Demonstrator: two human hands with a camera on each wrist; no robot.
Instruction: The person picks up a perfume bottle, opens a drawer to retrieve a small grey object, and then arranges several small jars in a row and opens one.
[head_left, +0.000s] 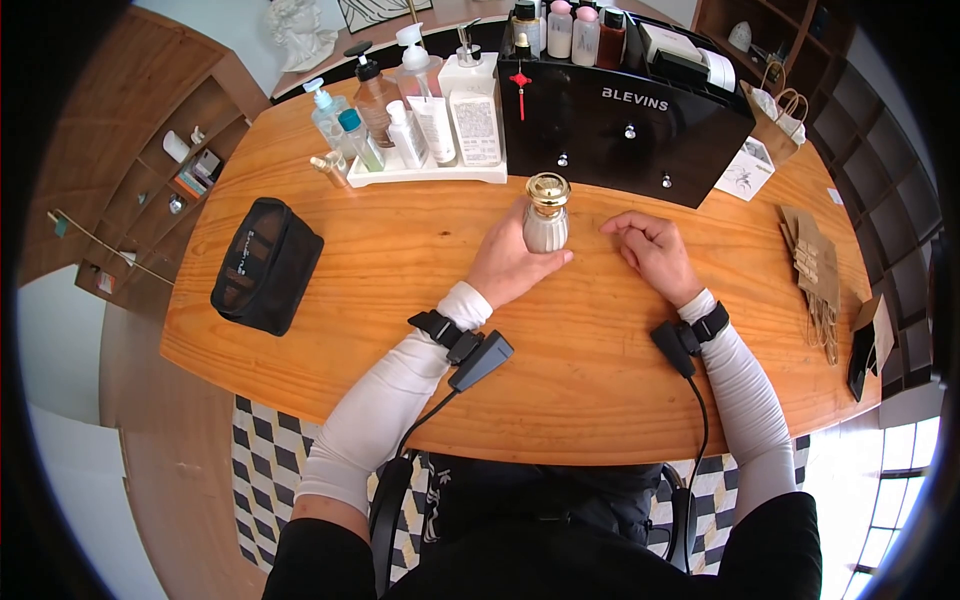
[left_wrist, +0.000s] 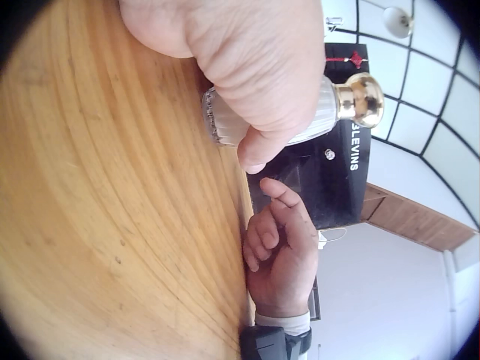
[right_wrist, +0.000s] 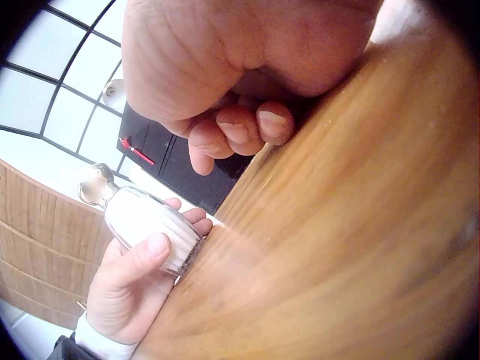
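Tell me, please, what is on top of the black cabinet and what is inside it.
On the black cabinet stand bottles, two with pink caps, beside a white box. Its drawers are shut, so their contents cannot be seen.

hands [head_left: 508,264]: 2 | gold-capped bottle [head_left: 546,230]: 1 | pouch [head_left: 268,265]: 1 | tray [head_left: 430,177]: 1 | drawer knobs [head_left: 630,131]: 3

A pale, vertically ribbed bottle [head_left: 546,232], its rounded, shiny gold cap [head_left: 548,189] on top, is roughly upright in the left hand [head_left: 505,262], thumb across its body, base on or just above the surface [head_left: 420,260].
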